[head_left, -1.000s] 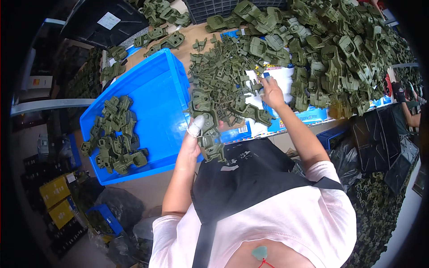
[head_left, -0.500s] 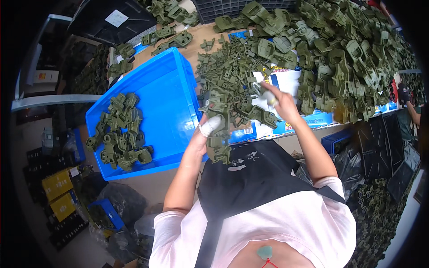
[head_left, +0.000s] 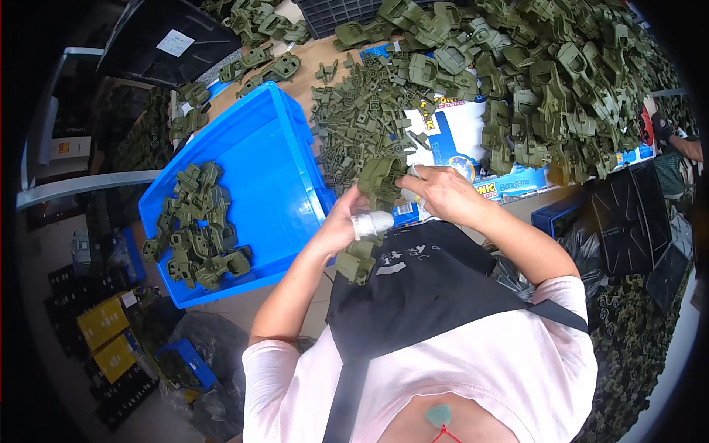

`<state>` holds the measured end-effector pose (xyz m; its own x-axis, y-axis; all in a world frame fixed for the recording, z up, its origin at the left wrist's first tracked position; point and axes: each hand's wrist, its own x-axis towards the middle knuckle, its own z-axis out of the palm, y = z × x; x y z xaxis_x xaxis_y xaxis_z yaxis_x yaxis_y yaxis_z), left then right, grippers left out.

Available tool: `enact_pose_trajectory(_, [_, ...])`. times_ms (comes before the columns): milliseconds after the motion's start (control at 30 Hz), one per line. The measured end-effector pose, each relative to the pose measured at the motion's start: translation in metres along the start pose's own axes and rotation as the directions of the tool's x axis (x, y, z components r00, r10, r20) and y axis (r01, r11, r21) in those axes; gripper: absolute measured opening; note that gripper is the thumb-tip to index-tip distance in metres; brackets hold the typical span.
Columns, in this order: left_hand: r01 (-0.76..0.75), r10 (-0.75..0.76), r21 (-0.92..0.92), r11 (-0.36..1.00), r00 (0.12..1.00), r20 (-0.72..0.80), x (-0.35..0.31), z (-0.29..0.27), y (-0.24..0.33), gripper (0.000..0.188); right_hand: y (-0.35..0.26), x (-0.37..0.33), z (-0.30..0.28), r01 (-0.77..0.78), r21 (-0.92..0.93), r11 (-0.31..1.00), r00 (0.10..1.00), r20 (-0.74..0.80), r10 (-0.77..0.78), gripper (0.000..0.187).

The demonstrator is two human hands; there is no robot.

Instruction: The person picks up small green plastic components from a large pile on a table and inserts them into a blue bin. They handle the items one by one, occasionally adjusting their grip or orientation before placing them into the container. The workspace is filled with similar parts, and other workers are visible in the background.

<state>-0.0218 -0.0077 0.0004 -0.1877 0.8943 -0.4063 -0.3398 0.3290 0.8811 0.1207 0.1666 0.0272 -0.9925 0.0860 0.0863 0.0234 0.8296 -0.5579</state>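
Observation:
My left hand (head_left: 340,227) is wrapped round an olive-green plastic toy vehicle body (head_left: 379,179), held tilted over the table's near edge. A white wrapping covers its thumb, and the lower end of the body sticks out below. At the body's upper right side, my right hand (head_left: 449,195) has its fingers bent and pressed together; whatever they pinch is hidden. White covering also shows on those fingertips. Just beyond both hands lies a heap of small olive-green plastic parts (head_left: 358,111). To the left, a blue bin (head_left: 314,173) holds several olive-green vehicle pieces (head_left: 207,229).
Large olive-green vehicle shells (head_left: 546,96) are piled at the right and back. A black crate (head_left: 332,16) stands at the far edge. Printed cardboard (head_left: 458,129) lies under the parts. Black panels (head_left: 628,229) lean at the right, and another person's arm (head_left: 687,148) shows there.
My right hand has come back from the small parts toward me and now meets the vehicle body. My left hand has shifted slightly right and turned the body.

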Motion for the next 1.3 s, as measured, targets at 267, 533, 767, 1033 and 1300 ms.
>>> enact_pose_trajectory(267, [-0.007,0.015,0.166,0.986,0.999,-0.047,-0.014,0.016,0.005,0.059,0.016,-0.01,0.024,0.138,0.16,0.978,0.988,-0.086,-0.125,0.02])
enact_pose_trajectory(533, [0.008,-0.168,-0.446,0.895,0.933,-0.32,0.001,-0.009,-0.003,0.049,0.108,0.006,0.048,-0.16,0.224,0.961,0.945,-0.246,0.214,0.037])
enact_pose_trajectory(767, [0.074,-0.249,-0.577,0.813,0.941,-0.23,0.002,-0.004,-0.014,0.048,0.194,-0.008,0.133,-0.406,-0.126,0.905,0.902,-0.215,0.374,0.034])
enact_pose_trajectory(1033, [0.161,-0.305,-0.597,0.786,0.941,-0.147,0.005,0.011,-0.035,0.047,-0.007,-0.038,0.006,-0.103,0.508,0.855,0.977,0.214,-0.009,0.021])
enact_pose_trajectory(1300, [0.221,-0.298,-0.492,0.842,0.951,-0.083,0.007,0.034,-0.022,0.039,-0.026,-0.029,0.028,0.018,0.332,0.943,0.915,0.375,-0.15,0.029])
